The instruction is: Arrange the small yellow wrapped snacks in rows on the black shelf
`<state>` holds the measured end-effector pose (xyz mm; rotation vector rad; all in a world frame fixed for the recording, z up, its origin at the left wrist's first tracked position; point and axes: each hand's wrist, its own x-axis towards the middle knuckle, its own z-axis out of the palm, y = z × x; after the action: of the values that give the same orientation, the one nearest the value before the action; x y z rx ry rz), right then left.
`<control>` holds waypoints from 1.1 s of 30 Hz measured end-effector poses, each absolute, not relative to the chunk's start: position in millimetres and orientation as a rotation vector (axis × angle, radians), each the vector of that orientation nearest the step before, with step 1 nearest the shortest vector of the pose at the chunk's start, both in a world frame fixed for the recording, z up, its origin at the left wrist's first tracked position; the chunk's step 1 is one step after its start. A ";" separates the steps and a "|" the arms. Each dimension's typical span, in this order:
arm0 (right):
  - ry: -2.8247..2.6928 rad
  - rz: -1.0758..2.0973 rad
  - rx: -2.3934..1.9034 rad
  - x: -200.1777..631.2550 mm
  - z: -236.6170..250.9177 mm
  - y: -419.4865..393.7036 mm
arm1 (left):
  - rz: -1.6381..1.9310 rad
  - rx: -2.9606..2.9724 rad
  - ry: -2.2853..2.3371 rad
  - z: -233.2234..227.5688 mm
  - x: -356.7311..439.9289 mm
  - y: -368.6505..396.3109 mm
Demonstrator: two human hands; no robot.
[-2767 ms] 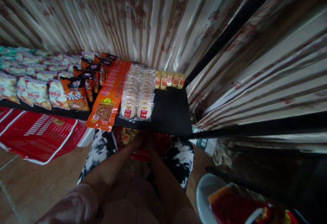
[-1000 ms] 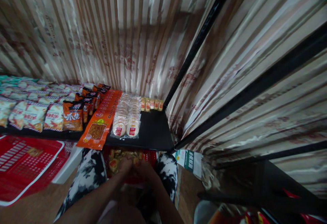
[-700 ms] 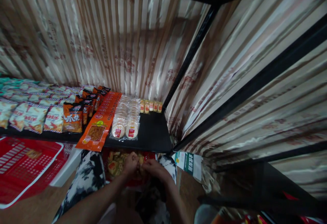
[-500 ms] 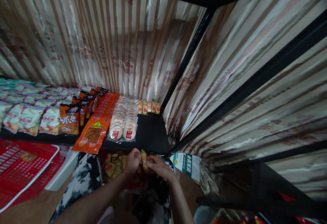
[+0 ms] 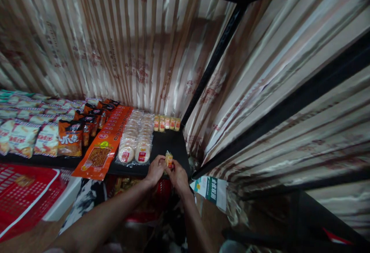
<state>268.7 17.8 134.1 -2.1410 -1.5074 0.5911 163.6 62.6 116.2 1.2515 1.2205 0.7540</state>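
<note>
Where the two hands meet at the front edge of the black shelf [image 5: 170, 145], a small yellow snack packet [image 5: 169, 159] is pinched between them — the left hand [image 5: 155, 169] grips it from the left side, the right hand [image 5: 177, 175] from below and to the right, fingers of both curled around it. The packet stands roughly upright, just above the bare stretch of shelf at its right end. At the back of that bare stretch, against the striped curtain [image 5: 130, 45], a short row of similar yellow packets [image 5: 167, 123] stands side by side. Just left of the hands lie two columns of round rice crackers [image 5: 135, 139] in clear wrap, then a long orange pack [image 5: 100, 151] overhanging the shelf edge, then dark orange crisp bags [image 5: 71, 141]. Below the shelf, under the forearms, a red basket [image 5: 157, 201] shows — its contents are too dim to tell.
</note>
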 end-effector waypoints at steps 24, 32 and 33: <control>-1.209 0.291 -1.981 290.0 84.1 125.0 | 0.655 1.506 1.435 125.4 215.4 150.0; -1.093 0.225 -1.880 303.2 66.8 173.7 | 0.659 1.485 1.431 133.6 226.8 181.3; -1.084 0.229 -1.875 304.1 66.4 178.7 | 0.672 1.484 1.428 134.1 227.6 184.0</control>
<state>304.1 178.7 66.4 -1.8753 -1.0843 0.2294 227.6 184.0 134.1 1.4838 1.4283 0.6718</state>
